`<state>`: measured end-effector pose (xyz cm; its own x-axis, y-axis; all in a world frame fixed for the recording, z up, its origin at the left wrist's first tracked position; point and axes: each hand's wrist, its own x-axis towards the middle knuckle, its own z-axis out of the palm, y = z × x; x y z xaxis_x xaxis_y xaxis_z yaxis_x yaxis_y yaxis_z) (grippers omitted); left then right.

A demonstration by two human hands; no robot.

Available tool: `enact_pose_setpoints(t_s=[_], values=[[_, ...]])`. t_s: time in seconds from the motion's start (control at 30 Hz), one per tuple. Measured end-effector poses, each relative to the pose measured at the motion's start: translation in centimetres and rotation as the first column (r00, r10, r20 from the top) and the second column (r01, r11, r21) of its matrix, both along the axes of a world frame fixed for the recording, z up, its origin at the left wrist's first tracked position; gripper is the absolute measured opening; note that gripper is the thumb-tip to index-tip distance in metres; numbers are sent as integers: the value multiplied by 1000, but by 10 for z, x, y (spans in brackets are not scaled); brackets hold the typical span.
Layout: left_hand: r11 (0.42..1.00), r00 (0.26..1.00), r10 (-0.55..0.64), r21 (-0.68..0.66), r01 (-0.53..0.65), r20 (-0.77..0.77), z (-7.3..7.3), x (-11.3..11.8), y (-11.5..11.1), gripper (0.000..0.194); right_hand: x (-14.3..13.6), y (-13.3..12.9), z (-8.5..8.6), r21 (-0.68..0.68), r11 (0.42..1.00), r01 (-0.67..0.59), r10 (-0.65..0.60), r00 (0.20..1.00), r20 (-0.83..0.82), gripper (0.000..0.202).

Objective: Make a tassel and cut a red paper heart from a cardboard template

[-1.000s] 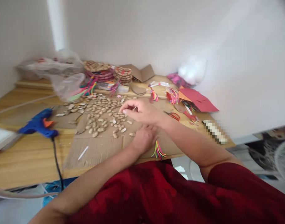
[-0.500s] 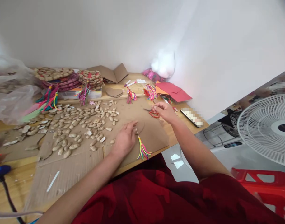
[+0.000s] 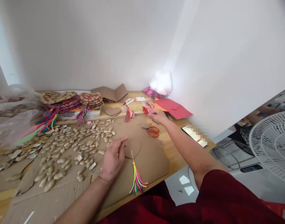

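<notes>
My left hand (image 3: 114, 155) is over the brown cardboard, its fingers extended and loosely bent, with nothing visible in them. Just to its right is a cardboard piece with a curved edge (image 3: 136, 151), partly hidden by the hand. A multicoloured string tassel (image 3: 137, 179) lies below that piece, its pale tie pointing up to it. My right hand (image 3: 159, 117) reaches to the back right, fingers pinched at the edge of a bundle of colourful tassels (image 3: 147, 108); whatever is between the fingertips is hidden. Red-handled scissors (image 3: 152, 132) lie on the cardboard, apart from both hands.
Many peanuts (image 3: 70, 146) spread over the cardboard on the left. Behind them stand stacked peanut-covered pieces (image 3: 91, 101) with tassels, and cardboard hearts (image 3: 112, 110). Red paper (image 3: 176, 107) and a phone (image 3: 194, 136) lie at right. A white fan (image 3: 273, 143) stands beyond the table.
My right hand has let go of the scissors and moved back to the tassel bundle. My left hand has drawn slightly away from the tassel's tie. The view has shifted.
</notes>
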<state>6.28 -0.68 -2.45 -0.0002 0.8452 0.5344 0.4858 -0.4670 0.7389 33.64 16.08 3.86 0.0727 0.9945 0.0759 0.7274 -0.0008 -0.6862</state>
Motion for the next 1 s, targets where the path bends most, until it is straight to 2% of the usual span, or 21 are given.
enact_pose_setpoints(t_s=[0.07, 0.17, 0.3, 0.5, 0.63, 0.73, 0.83, 1.0], values=[[994, 998, -31, 100, 37, -58, -6, -1, 1, 29, 5, 14, -1, 2, 1000, 31, -31, 998, 46, 20], [979, 983, -109, 157, 132, -149, -8, 1, -2, 32, 13, 31, -3, 3, 999, 52, -52, 991, 124, 13], [964, 964, -171, 167, 206, -204, -5, 3, -7, 33, 21, 51, -3, -32, 997, 68, -59, 972, 228, 21], [961, 956, -189, 157, 227, -222, -8, 2, -5, 29, 19, 82, 7, -95, 991, 96, -60, 943, 328, 31], [964, 960, -190, 148, 223, -206, -8, 3, -4, 27, 4, 102, 11, -85, 995, 53, -20, 938, 346, 33], [967, 965, -177, 148, 208, -195, -6, 4, -4, 26, -17, 112, 8, -59, 998, -24, 42, 942, 333, 32], [970, 968, -176, 137, 201, -179, -4, 5, -4, 25, -39, 116, 1, -34, 994, -101, 106, 947, 302, 19], [974, 973, -171, 123, 191, -158, -3, 5, -1, 25, -65, 113, -7, 6, 982, -187, 181, 956, 230, 14]])
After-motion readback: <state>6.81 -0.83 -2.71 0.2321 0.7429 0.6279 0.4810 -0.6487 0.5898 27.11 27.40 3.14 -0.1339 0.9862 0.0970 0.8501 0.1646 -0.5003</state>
